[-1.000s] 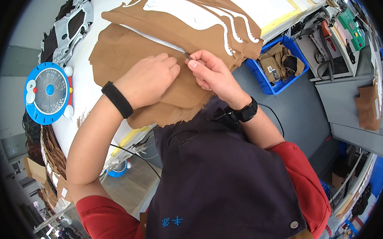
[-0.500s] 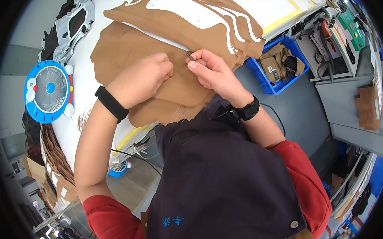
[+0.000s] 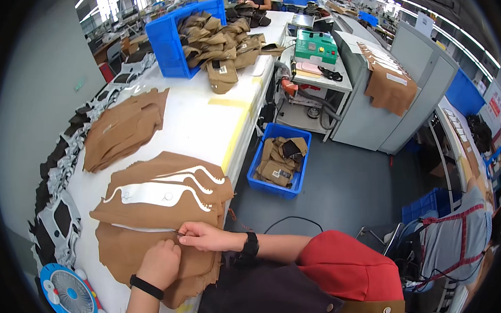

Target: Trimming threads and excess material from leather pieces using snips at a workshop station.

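Your head has lifted since a moment ago, so the view now takes in the whole tabletop; your hands have kept their place. The brown fabric piece lies on the stack at the tabletop's near edge. Your right hand pinches a small dark tool, its grip pressed together at the fabric's upper seam. Your left hand rests curled on the piece, pinning it. A white template lies behind; a blue fan sits at the near left corner.
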`<state>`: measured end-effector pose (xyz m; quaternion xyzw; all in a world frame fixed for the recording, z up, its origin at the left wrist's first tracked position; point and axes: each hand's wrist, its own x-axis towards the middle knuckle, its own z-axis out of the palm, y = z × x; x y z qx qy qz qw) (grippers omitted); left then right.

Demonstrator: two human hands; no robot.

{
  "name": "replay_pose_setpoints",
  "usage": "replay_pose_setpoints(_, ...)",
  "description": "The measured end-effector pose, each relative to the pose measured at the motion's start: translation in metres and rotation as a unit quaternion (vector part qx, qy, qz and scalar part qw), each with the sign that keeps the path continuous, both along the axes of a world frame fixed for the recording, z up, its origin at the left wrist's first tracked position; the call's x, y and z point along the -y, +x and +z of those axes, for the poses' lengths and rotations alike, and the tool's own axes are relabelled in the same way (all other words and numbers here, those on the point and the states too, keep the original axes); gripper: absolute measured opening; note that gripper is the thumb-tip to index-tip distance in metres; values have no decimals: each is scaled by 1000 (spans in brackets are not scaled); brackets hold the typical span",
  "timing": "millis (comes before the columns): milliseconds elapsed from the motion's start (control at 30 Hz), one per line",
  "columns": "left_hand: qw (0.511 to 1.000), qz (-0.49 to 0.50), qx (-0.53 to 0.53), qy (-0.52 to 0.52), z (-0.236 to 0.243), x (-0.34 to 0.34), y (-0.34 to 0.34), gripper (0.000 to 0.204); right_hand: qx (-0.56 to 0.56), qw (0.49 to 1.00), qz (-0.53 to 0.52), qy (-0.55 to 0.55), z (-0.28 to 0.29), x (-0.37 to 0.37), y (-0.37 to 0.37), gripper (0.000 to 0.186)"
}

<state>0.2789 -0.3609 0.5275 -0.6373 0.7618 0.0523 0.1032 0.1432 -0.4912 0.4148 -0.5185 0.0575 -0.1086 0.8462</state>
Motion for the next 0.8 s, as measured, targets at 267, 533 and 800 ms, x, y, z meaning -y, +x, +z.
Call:
replay_pose_setpoints(267,998,-35,51,23,-2,1,5,12,-10,1000,8,17,-1,-2,3,22)
replay_pose_setpoints(533,995,-90,40,11,1,2,11,19,-10,1000,6,21,-1,-3,4,23)
replay_pose_setpoints(800,998,-58,34,-10,-4,-1,6,13,-4,1000,-9,3,0,-2,2,23)
